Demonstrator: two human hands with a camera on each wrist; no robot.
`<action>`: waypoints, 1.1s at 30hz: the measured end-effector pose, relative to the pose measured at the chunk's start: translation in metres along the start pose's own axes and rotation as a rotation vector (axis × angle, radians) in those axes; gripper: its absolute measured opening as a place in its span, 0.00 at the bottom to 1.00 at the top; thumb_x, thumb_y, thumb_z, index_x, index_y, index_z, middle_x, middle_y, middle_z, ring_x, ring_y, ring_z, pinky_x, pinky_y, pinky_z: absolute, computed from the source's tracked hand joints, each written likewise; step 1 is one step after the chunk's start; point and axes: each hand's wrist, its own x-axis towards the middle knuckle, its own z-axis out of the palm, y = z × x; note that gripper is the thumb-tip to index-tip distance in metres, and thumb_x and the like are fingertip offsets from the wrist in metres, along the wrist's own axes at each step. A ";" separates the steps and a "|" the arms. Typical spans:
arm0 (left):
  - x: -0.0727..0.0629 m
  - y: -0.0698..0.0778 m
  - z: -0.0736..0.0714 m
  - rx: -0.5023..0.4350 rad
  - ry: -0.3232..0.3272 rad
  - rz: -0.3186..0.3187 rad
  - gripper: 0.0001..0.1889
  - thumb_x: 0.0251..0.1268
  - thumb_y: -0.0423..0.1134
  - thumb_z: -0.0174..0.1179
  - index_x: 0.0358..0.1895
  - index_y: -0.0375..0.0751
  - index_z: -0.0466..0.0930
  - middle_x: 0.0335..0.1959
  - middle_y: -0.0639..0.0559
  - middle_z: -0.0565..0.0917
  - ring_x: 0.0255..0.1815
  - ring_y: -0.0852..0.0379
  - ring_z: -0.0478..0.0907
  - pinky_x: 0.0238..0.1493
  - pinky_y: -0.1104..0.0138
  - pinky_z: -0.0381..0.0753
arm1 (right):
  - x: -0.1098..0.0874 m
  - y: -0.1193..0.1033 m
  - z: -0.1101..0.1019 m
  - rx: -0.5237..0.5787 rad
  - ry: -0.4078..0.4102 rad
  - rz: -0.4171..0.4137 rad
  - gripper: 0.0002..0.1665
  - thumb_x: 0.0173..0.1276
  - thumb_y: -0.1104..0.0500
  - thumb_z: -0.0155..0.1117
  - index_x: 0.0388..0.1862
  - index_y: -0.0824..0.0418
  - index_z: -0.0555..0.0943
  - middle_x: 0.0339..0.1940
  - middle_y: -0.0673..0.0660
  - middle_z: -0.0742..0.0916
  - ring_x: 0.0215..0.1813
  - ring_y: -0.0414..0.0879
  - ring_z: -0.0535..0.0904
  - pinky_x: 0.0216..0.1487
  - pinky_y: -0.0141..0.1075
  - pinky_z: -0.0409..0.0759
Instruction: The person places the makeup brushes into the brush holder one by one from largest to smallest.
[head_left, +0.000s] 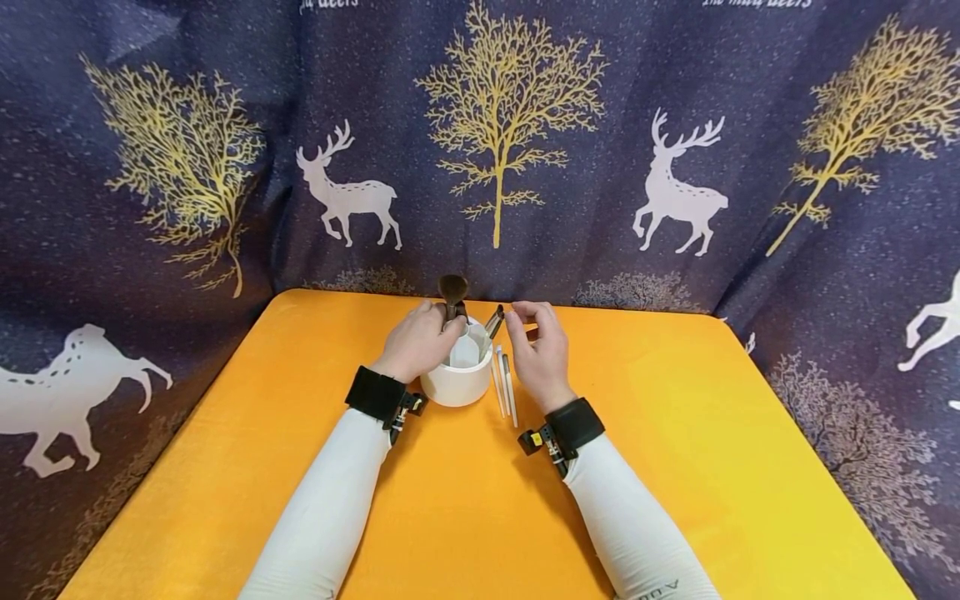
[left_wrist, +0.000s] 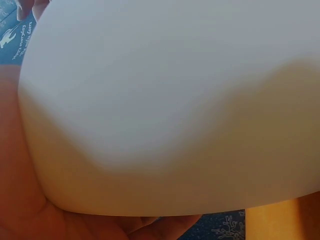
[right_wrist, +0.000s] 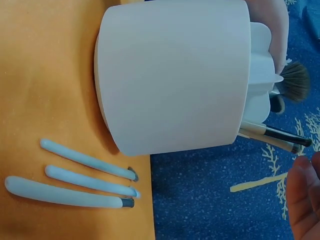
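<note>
A round white makeup brush holder (head_left: pixel 456 387) with inner dividers stands on the table. My left hand (head_left: pixel 422 342) holds it at its left side, thumb by the rim; up close, the holder's wall (left_wrist: pixel 150 100) fills most of the left wrist view. A large fluffy makeup brush (head_left: pixel 452 289) rises from the back of the holder. Two slimmer makeup brushes (right_wrist: pixel 285 135) lean out at its right side. Beside their tips, my right hand (head_left: pixel 542 350) has bent fingers with nothing between them. Three white-handled makeup brushes (right_wrist: pixel 90 186) lie on the table below that hand.
An orange cloth covers the table (head_left: pixel 465 517). Behind its far edge hangs a dark blue curtain (head_left: pixel 555 250) printed with deer and trees, which also runs along both sides. Both wrists carry black straps with small cameras.
</note>
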 end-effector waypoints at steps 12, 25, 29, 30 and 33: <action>0.000 -0.001 0.001 0.006 -0.004 -0.003 0.26 0.90 0.61 0.43 0.43 0.47 0.83 0.46 0.42 0.76 0.44 0.43 0.74 0.47 0.50 0.69 | 0.000 0.011 -0.003 -0.038 0.044 0.013 0.14 0.86 0.60 0.66 0.60 0.68 0.85 0.48 0.63 0.86 0.50 0.57 0.84 0.46 0.51 0.85; -0.001 -0.001 0.001 0.010 -0.004 0.006 0.26 0.90 0.62 0.43 0.46 0.48 0.84 0.48 0.42 0.77 0.46 0.42 0.74 0.48 0.50 0.70 | -0.001 0.021 -0.005 -0.083 0.047 0.077 0.14 0.85 0.59 0.66 0.60 0.66 0.85 0.47 0.62 0.86 0.48 0.57 0.84 0.44 0.42 0.79; -0.001 -0.001 0.001 0.007 -0.001 0.006 0.26 0.90 0.62 0.43 0.46 0.47 0.84 0.48 0.42 0.77 0.46 0.42 0.74 0.49 0.50 0.70 | -0.002 0.024 -0.005 -0.083 0.032 0.095 0.14 0.86 0.58 0.66 0.61 0.66 0.85 0.47 0.62 0.86 0.49 0.57 0.85 0.45 0.46 0.80; -0.001 -0.001 0.001 0.006 0.000 0.006 0.26 0.90 0.62 0.43 0.46 0.47 0.84 0.48 0.42 0.77 0.46 0.42 0.74 0.49 0.50 0.70 | -0.002 0.024 -0.006 -0.085 0.029 0.103 0.14 0.86 0.58 0.66 0.61 0.66 0.85 0.48 0.62 0.86 0.50 0.57 0.85 0.45 0.46 0.80; 0.000 -0.001 0.000 0.002 0.001 0.006 0.26 0.90 0.61 0.43 0.46 0.48 0.84 0.48 0.42 0.78 0.46 0.42 0.75 0.49 0.49 0.71 | -0.002 0.026 -0.006 -0.089 0.014 0.136 0.15 0.86 0.58 0.66 0.62 0.66 0.85 0.49 0.63 0.86 0.51 0.58 0.85 0.46 0.46 0.80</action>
